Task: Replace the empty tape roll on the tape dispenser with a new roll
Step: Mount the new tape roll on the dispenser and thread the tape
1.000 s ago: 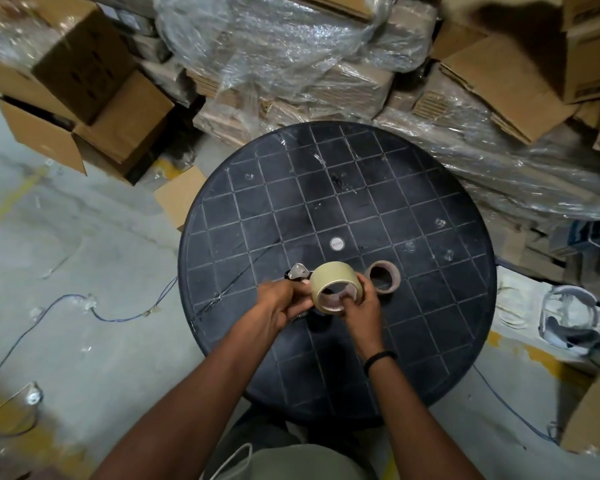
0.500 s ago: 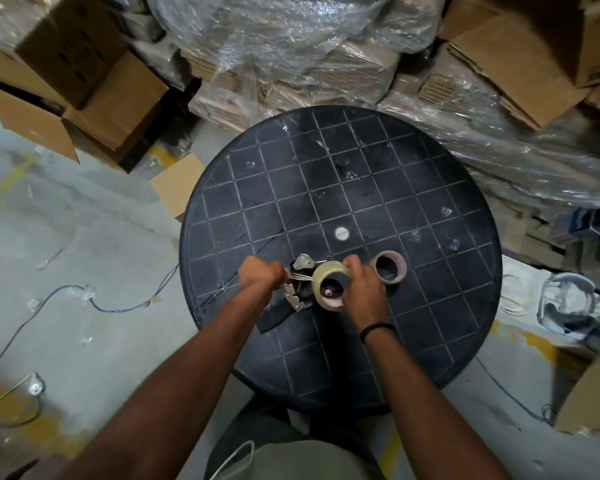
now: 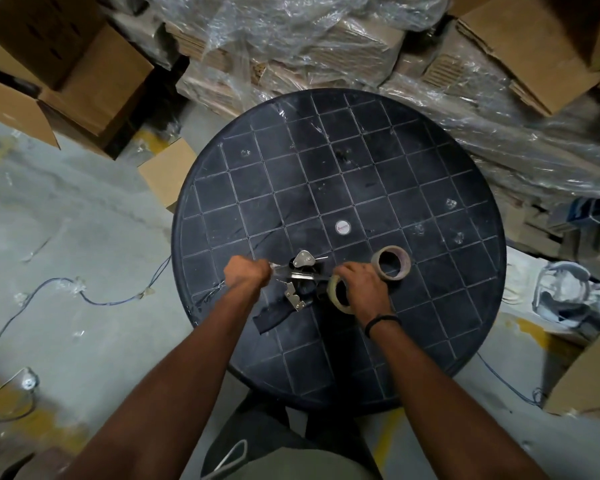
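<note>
Near the table's (image 3: pixel 465 341) front edge, the left hand (image 3: pixel 248 276) clenches the tape dispenser (image 3: pixel 300 282) by its frame while the right hand (image 3: pixel 361 289) cups the new roll (image 3: pixel 336 296) beside it. The roll looks light and stiff, likely best gripped across its rim; the empty core (image 3: pixel 392 263) lies just right.

We see the left hand (image 3: pixel 248 276) gripping the tape dispenser (image 3: pixel 300 284) on the round black table (image 3: pixel 343 174), the right hand (image 3: pixel 362 289) holding the new tape roll (image 3: pixel 338 295); the empty core (image 3: pixel 391 263) lies just right.
</note>
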### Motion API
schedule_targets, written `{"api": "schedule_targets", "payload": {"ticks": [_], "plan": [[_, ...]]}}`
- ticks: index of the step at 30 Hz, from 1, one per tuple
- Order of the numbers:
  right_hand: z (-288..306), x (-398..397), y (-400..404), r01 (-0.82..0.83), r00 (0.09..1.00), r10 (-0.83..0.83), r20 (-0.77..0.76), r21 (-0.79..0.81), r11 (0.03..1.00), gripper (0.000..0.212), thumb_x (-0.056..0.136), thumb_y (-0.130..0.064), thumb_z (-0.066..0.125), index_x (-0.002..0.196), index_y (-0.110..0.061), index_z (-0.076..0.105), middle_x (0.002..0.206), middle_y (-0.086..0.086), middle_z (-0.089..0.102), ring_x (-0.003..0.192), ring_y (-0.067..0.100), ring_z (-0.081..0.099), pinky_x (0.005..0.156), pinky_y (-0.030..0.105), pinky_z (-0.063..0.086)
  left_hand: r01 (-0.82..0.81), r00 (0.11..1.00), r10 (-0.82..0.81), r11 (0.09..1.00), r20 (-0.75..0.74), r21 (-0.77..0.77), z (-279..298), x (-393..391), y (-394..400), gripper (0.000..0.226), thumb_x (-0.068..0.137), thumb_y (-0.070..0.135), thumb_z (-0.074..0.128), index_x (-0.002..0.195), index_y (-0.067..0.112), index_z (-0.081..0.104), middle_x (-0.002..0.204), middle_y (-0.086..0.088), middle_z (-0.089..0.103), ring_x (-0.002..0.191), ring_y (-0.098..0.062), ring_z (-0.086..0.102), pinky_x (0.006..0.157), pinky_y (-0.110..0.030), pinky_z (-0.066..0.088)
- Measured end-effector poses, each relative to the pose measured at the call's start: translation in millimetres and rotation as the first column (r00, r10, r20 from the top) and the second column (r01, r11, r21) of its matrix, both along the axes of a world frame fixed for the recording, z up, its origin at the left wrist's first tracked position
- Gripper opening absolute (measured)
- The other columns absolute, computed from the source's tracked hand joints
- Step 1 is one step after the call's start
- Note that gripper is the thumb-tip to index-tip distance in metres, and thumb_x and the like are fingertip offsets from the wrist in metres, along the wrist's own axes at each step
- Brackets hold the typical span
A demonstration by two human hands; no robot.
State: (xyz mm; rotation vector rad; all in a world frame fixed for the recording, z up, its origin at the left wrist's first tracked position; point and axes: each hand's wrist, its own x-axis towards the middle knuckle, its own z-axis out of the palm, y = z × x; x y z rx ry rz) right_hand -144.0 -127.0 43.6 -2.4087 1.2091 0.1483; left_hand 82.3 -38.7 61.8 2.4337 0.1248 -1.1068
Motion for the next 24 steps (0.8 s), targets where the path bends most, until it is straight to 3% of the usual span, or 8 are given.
{"api": "schedule_targets", "payload": {"ticks": [1,3,7,13,16,18,21,24], "plan": [[-4,-1,1,-0.026,1.0,0.026,0.01,0.007,1.0,0.048,0.081,0.0,0.061,0.12,-0.026,0.068,0.125,-0.003,0.067,0.113,0.028,0.058,0.079,0.044,0.057,-0.026,0.999,0.025,1.0,-0.028,-0.017,-1,6,1,0.016,0.08,0.006,0.075,0.068,0.003,0.066,0.066,-0.012,0.07,0.05,-0.021,0.068,0.049,-0.032,0.06],[-10,-1,4,-0.022,0.999,0.021,0.032,0.039,0.999,0.06,0.073,0.003,0.067,0.126,-0.027,0.065,0.129,-0.004,0.065,0.115,0.028,0.058,0.082,0.044,0.057,-0.068,0.996,0.065,0.997,-0.061,-0.045,-3,17,1,0.011,0.077,0.001,0.077,0.07,0.001,0.068,0.066,-0.015,0.073,0.059,-0.027,0.077,0.06,-0.04,0.063],[-16,7,8,0.019,0.997,-0.021,0.077,0.021,1.0,0.06,0.078,0.009,0.058,0.124,-0.027,0.067,0.127,-0.006,0.066,0.115,0.026,0.058,0.084,0.045,0.057,-0.082,0.991,0.076,0.995,-0.109,-0.05,-5,29,2,0.007,0.078,0.001,0.076,0.072,0.002,0.072,0.06,-0.011,0.075,0.062,-0.025,0.078,0.073,-0.038,0.063],[-36,11,18,0.05,0.988,-0.061,0.143,0.081,0.995,0.075,0.065,0.017,0.055,0.126,-0.024,0.068,0.13,0.0,0.064,0.121,0.026,0.055,0.096,0.041,0.053,-0.136,0.985,0.129,0.989,-0.119,-0.053,-2,31,8,0.002,0.076,0.002,0.074,0.076,0.003,0.073,0.064,-0.01,0.076,0.053,-0.022,0.074,0.043,-0.021,0.048],[-42,14,21,0.1,0.973,-0.124,0.192,0.127,0.987,0.079,0.065,0.02,0.051,0.126,-0.026,0.069,0.132,0.002,0.063,0.123,0.023,0.051,0.103,0.039,0.049,-0.168,0.978,0.159,0.984,-0.137,-0.06,-10,33,10,0.011,0.073,0.001,0.076,0.084,-0.002,0.075,0.069,-0.016,0.077,0.056,-0.024,0.076,0.064,-0.033,0.062],[-42,18,24,0.197,0.946,-0.233,0.225,0.172,0.965,0.059,0.079,0.002,0.049,0.123,-0.031,0.071,0.131,0.001,0.063,0.123,0.021,0.051,0.108,0.044,0.045,-0.18,0.973,0.166,0.981,-0.16,-0.075,-17,35,10,0.013,0.073,-0.001,0.077,0.086,-0.004,0.075,0.071,-0.019,0.077,0.056,-0.025,0.074,0.079,-0.046,0.065],[-44,28,31,0.368,0.902,-0.393,0.176,0.162,0.916,0.04,0.088,-0.038,0.041,0.111,-0.036,0.074,0.132,-0.006,0.062,0.127,0.017,0.049,0.113,0.051,0.035,-0.195,0.967,0.177,0.977,-0.181,-0.088,-26,37,9,0.011,0.074,-0.002,0.078,0.084,-0.005,0.074,0.066,-0.018,0.076,0.055,-0.025,0.073,0.08,-0.052,0.065],[-48,41,37,0.431,0.89,-0.44,0.12,0.092,0.898,0.039,0.097,-0.053,0.043,0.101,-0.029,0.073,0.126,-0.005,0.061,0.122,0.02,0.05,0.104,0.053,0.041,-0.204,0.964,0.188,0.976,-0.186,-0.075,-32,37,9,0.006,0.073,-0.002,0.077,0.078,-0.004,0.074,0.061,-0.016,0.074,0.053,-0.025,0.072,0.08,-0.055,0.064]]}}
